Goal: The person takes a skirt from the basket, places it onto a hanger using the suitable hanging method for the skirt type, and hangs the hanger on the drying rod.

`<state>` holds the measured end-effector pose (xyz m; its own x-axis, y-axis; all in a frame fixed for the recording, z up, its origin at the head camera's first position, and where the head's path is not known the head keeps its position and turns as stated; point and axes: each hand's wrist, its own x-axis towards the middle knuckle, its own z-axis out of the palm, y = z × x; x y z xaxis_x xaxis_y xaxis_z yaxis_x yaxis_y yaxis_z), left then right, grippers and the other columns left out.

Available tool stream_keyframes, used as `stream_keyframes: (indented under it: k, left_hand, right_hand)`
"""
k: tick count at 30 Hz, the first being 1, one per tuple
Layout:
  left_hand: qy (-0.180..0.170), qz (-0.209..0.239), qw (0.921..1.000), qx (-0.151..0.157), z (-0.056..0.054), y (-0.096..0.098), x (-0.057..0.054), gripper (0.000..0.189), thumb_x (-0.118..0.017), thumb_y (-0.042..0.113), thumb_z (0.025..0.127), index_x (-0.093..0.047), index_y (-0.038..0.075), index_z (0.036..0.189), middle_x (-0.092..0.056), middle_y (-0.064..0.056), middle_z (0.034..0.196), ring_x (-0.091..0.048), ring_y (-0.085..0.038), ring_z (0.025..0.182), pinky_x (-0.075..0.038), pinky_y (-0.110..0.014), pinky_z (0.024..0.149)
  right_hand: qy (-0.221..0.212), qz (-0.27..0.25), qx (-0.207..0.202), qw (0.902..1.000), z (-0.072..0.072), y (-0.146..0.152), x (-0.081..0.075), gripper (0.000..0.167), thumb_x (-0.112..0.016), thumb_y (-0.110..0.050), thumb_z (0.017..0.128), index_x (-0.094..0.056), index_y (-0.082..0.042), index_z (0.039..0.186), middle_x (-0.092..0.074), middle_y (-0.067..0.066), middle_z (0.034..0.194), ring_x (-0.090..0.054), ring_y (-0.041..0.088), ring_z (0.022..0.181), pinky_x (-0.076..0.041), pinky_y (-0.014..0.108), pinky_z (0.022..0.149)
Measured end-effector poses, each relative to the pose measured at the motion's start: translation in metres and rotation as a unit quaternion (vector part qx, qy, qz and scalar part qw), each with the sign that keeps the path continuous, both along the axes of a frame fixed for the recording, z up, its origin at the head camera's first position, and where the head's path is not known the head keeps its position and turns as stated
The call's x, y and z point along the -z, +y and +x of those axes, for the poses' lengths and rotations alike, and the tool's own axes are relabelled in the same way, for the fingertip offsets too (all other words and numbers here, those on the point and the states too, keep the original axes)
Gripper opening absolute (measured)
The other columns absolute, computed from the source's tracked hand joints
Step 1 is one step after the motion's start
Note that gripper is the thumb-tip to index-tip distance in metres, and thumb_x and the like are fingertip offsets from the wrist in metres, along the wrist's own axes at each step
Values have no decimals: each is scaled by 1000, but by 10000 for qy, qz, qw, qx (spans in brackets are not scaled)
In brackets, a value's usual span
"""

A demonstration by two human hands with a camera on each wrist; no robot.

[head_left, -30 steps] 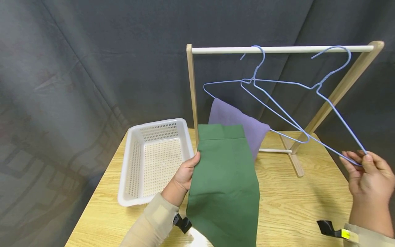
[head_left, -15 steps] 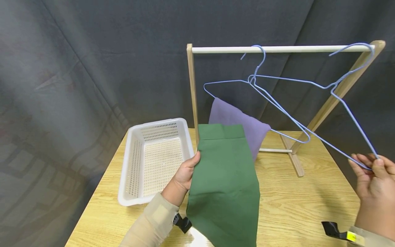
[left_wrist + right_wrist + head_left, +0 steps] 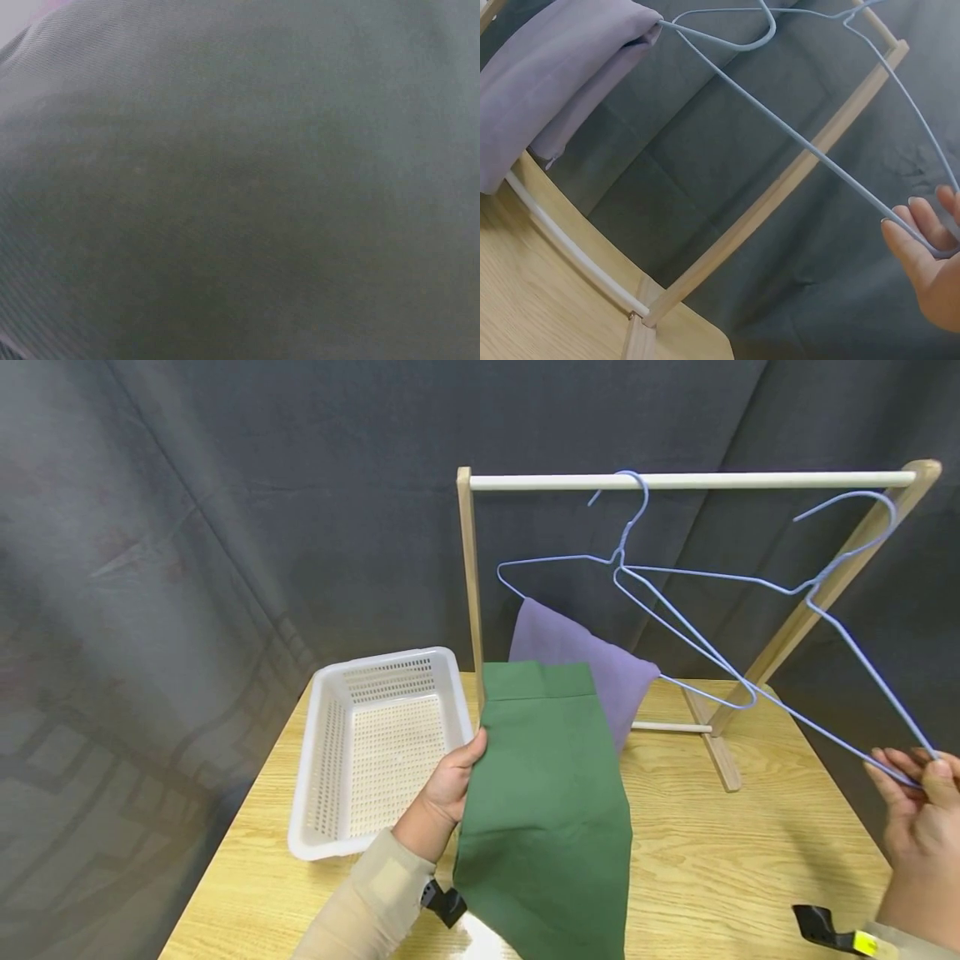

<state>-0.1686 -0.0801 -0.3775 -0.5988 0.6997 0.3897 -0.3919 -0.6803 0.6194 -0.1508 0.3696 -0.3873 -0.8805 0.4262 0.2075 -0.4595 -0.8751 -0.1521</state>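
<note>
In the head view my left hand holds a folded green cloth by its left edge, thumb at the edge and fingers hidden behind it. The cloth has a seamed band along its top, and it fills the left wrist view. At the far right, my right hand pinches the lower corner of a blue wire hanger. This hanger is tilted, its hook just below the white rod and its far end near the other hanger. That second blue hanger hangs from the rod with a purple cloth draped over it.
A wooden rack with a white top rod stands on the wooden table. Left of it sits a white perforated basket with nothing visible inside. A dark grey curtain hangs behind.
My right hand has moved right and down with the hanger. The hook, which overlapped the rod in view before, now appears below it. My left hand and the green cloth stay put.
</note>
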Motion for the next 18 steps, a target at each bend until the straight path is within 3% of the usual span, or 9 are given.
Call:
stream_keyframes:
  k: [11, 18]
  left_hand:
    - [54, -105, 9998, -151, 2, 0, -3, 45, -17, 35, 95, -56, 15, 104, -62, 4, 92, -58, -5, 83, -45, -16, 71]
    - [98, -91, 9999, -70, -1, -1, 3, 46, -16, 35, 94, -56, 15, 106, -62, 4, 93, -58, -5, 83, -44, -15, 71]
  right_hand:
    - [-103, 446, 89, 9989, 2, 5, 6, 22, -27, 1, 93, -41, 16, 87, -53, 36, 68, -56, 46, 65, -47, 47, 54]
    - [294, 611, -86, 9977, 1, 9, 10, 27, -21, -2, 94, -40, 17, 88, -53, 38, 70, -56, 46, 65, -46, 46, 55]
